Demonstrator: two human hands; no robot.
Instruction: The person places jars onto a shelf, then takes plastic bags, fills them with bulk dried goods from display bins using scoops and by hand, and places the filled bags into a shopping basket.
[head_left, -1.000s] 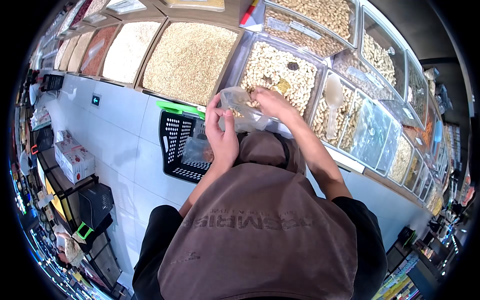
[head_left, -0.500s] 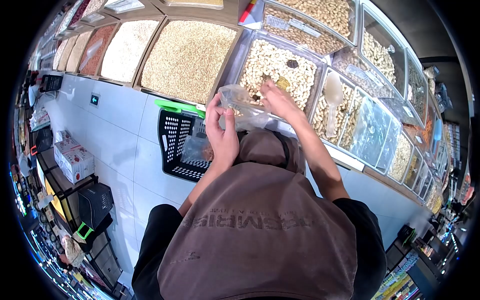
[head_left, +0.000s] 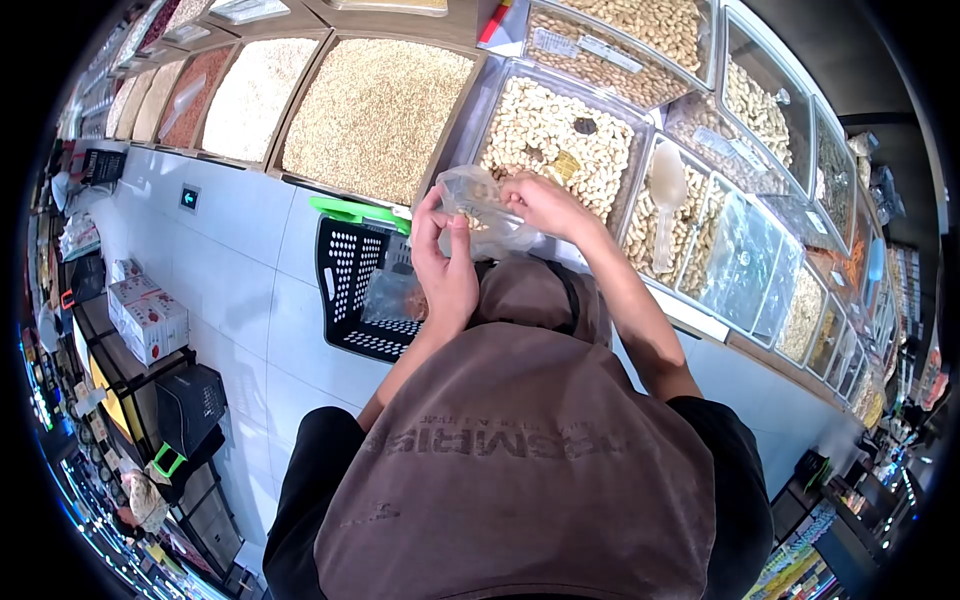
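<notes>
The left hand (head_left: 450, 268) grips a clear plastic bag (head_left: 466, 186) between thumb and fingers, with a few pale nuts visible inside. The right hand (head_left: 548, 208) is at the bag's mouth, fingers curled; whether they pinch anything I cannot tell. The bag is at the near edge of a bin (head_left: 641, 150) of nuts (head_left: 605, 150). A black basket (head_left: 345, 265) sits below left; a scoop (head_left: 664, 205) lies to the right.
</notes>
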